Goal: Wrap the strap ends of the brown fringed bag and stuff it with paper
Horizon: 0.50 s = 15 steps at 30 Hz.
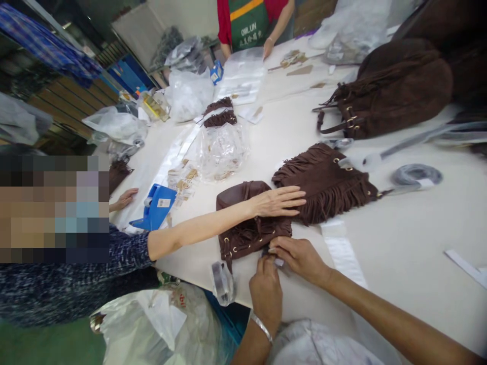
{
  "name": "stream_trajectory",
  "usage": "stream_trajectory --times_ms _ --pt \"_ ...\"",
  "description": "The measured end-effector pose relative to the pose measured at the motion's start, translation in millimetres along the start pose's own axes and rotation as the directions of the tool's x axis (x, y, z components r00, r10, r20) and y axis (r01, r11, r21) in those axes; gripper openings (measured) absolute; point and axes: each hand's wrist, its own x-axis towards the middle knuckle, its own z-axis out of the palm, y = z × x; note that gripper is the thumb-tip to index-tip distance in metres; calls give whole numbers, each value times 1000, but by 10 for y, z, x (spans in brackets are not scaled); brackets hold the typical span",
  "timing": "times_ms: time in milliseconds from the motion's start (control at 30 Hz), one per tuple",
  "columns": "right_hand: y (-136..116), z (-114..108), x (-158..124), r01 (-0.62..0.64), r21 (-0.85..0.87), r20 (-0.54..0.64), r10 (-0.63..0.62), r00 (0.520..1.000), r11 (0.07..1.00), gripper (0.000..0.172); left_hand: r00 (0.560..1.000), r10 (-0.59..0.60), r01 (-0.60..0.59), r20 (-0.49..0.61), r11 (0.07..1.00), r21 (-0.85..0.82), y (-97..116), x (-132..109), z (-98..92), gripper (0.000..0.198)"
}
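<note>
A brown drawstring bag [243, 236] with gold eyelets lies on the table in front of me. At its near edge my left hand [266, 289], with a silver bracelet at the wrist, is closed in a pinch. My right hand [302, 258] meets it there, fingers bent and pressed together close against the bag. Something small, dark and partly whitish shows between my fingertips; my fingers mostly cover it. Just beyond, a second brown bag with fringe [323, 180] lies flat. A co-worker's hand [279, 202] reaches across the first bag to touch its edge.
A plastic-wrapped strap coil [417, 176] lies right, another wrapped roll [222, 284] at the table's near edge. A blue tape dispenser [155, 208] stands left beside tags. Clear plastic bags [224, 149] lie mid-table. A larger brown bag [403, 86] sits back right. Another person stands opposite.
</note>
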Motion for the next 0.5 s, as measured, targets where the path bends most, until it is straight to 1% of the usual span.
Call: stream_trajectory --times_ms 33,67,100,133,167,200,233,267,300,333,367,400,433,467,500 --pt "-34 -14 -16 9 -21 -25 -9 1000 1000 23 999 18 -16 35 999 -47 41 149 -20 27" --pt "-92 -39 -42 29 -42 -55 -31 998 999 22 991 65 -51 119 992 -116 96 350 -38 23" --pt "-168 -74 -75 64 -55 -97 -69 993 996 21 972 136 -103 193 979 -174 164 595 -47 15" --pt "-253 -116 -108 106 -54 -148 -113 983 993 21 949 209 -156 237 962 -222 239 869 -44 10" --pt "-332 -165 -136 144 -37 -214 -149 965 989 20 912 290 -211 289 938 -275 312 1156 -29 8" --pt "-389 -226 -160 168 1 -301 -160 940 986 19 840 393 -276 374 903 -330 371 1438 -8 9" --pt "-417 -310 -190 149 55 -394 -116 912 987 16 753 485 -332 444 864 -380 406 1702 7 11" --pt "-413 -428 -243 98 123 -487 -26 873 988 14 687 545 -377 481 833 -405 416 1936 2 12" --pt "-383 -588 -335 20 198 -568 98 817 980 11 612 613 -476 500 790 -387 405 2130 -38 10" --pt "-335 -792 -477 -72 268 -635 233 736 961 8 549 647 -555 529 755 -348 386 2276 -122 11" --pt "-275 -1031 -668 -166 325 -689 354 633 931 8 555 657 -599 511 742 -303 376 2368 -251 12" --pt "-205 -1288 -894 -258 347 -737 432 520 902 12 622 640 -597 450 760 -255 387 2398 -418 11" --pt "-124 -1540 -1135 -332 333 -804 449 389 883 17 743 582 -541 329 813 -217 424 2363 -606 9" --pt "-31 -1762 -1362 -405 292 -867 419 272 867 22 855 468 -432 221 881 -194 484 2262 -792 8" --pt "74 -1929 -1549 -496 229 -900 377 220 838 27 943 306 -277 131 940 -201 553 2102 -952 8"
